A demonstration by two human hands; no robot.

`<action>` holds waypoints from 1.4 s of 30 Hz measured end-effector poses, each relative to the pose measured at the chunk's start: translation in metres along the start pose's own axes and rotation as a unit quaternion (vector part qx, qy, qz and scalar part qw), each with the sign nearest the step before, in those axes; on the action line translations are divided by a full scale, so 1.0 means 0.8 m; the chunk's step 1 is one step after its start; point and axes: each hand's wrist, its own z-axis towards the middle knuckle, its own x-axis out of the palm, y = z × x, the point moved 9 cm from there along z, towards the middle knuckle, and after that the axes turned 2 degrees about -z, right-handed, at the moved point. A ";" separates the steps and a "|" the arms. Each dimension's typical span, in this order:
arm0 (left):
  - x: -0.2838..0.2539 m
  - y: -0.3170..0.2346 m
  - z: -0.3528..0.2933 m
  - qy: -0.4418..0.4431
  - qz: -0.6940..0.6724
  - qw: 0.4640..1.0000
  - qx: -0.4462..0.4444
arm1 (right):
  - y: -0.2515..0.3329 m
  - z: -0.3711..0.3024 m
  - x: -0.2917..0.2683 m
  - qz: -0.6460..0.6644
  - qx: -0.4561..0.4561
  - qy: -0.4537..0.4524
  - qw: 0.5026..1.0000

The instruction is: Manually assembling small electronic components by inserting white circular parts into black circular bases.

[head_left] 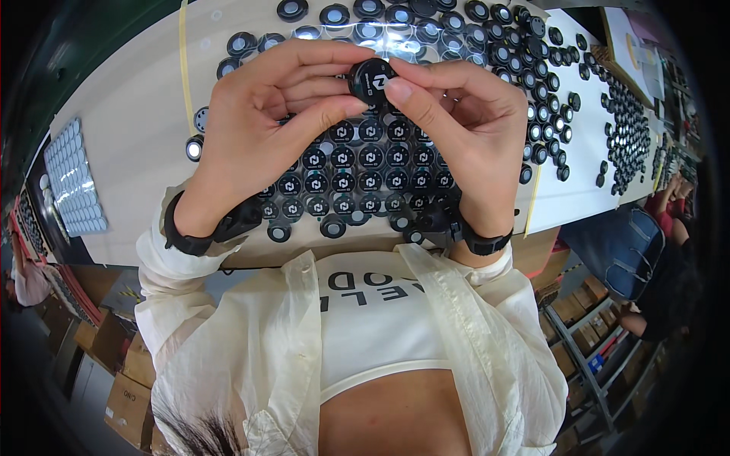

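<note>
A small round black disc (366, 80) with a white emblem on its face is raised above the table, tilted toward me. My left hand (255, 121) is closed on its left rim, fingers behind and thumb in front. My right hand (475, 125) pinches the right side, its thumb lying over part of the emblem. Beneath both hands, similar black discs (370, 156) with white emblems stand in close rows. My palms and wrists cover some of those rows. Nearest my body, a few discs (332, 226) lie along the table edge.
Many loose black discs (525, 64) spread over the far and right parts of the table (144, 137), with a denser group (630, 125) farther right. A sheet of round pale stickers (76, 178) lies at left. Cardboard boxes (128, 406) stand below; another person's arm (669, 190) shows at right.
</note>
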 end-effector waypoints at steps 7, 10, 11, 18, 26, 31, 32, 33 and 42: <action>0.000 0.002 0.001 -0.021 0.023 0.999 0.010 | 0.001 0.003 -0.001 -0.082 -0.031 -0.011 0.996; -0.001 -0.002 0.003 -0.020 0.052 0.998 0.023 | 0.007 0.005 0.001 -0.127 -0.068 -0.018 0.989; -0.003 -0.003 0.004 -0.022 0.057 0.998 0.025 | 0.005 0.004 0.003 -0.127 -0.067 -0.018 0.990; -0.024 -0.012 0.048 0.033 0.061 0.993 0.094 | 0.012 -0.001 0.033 -0.290 -0.166 0.050 0.941; -0.155 0.001 0.190 -0.064 0.445 0.893 0.035 | -0.007 0.016 -0.008 -0.296 -0.052 0.062 0.952; -0.139 0.019 0.184 0.020 0.615 0.784 0.082 | -0.010 0.021 -0.043 -0.350 -0.004 0.053 0.935; -0.124 0.023 0.179 0.064 0.597 0.796 0.080 | -0.016 0.021 -0.051 -0.364 0.017 0.053 0.930; -0.087 0.015 0.162 0.131 0.606 0.780 0.082 | -0.017 0.022 -0.056 -0.367 0.025 0.046 0.929; -0.066 0.040 0.131 0.263 0.561 0.785 0.011 | -0.037 0.046 -0.045 -0.439 0.022 0.109 0.891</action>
